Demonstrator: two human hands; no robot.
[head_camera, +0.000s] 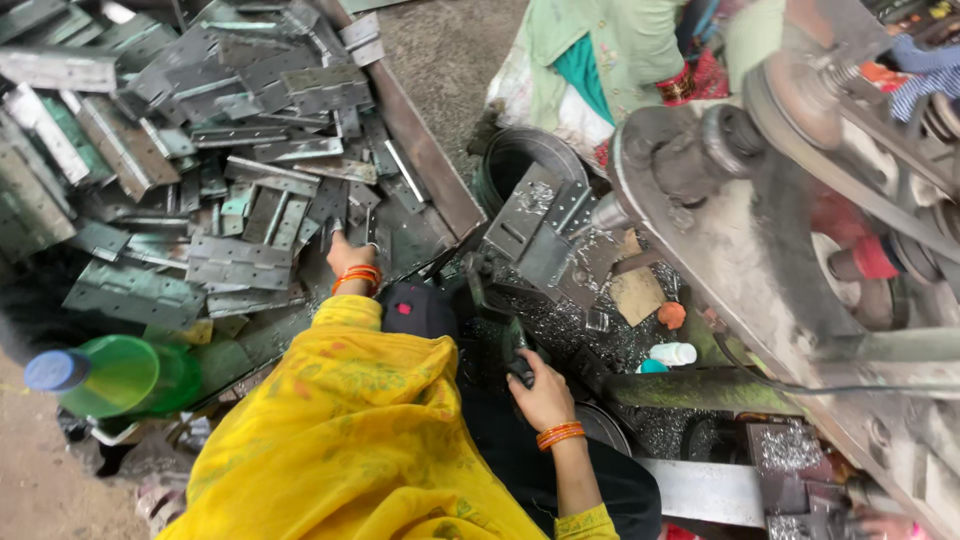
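Machinery fills the side of the view: a grey belt-driven machine (760, 230) with a pulley wheel (815, 95) and a dark belt running down from it. Left of the machine lies a wide metal tray (430, 160) heaped with grey steel hinge plates (230, 150), many of them overlapping and tilted. Between the tray and the machine sits a dark round bucket (520, 160), and behind the bucket a second person in a pale green garment (610, 50) is partly in view. Just left of the machine's spindle a folded steel plate (545, 225) stands clamped at an angle, with bright metal shavings (600, 320) scattered below it. A green plastic bottle (125, 375) with a blue cap lies far left of the machine, below the tray's near edge.

The person wears a yellow garment (360, 440) and orange bangles on both wrists. The left hand (350, 255) reaches into the near corner of the tray, fingers closed down on a hinge plate at the edge of the heap; the exact piece it pinches is hard to make out. The right hand (540, 390) is below the clamped plate and left of the machine's base, wrapped around a dark lever handle (518, 355). A small orange lump (671, 315) and a white cap (673, 353) rest among the shavings, close to the machine's base.
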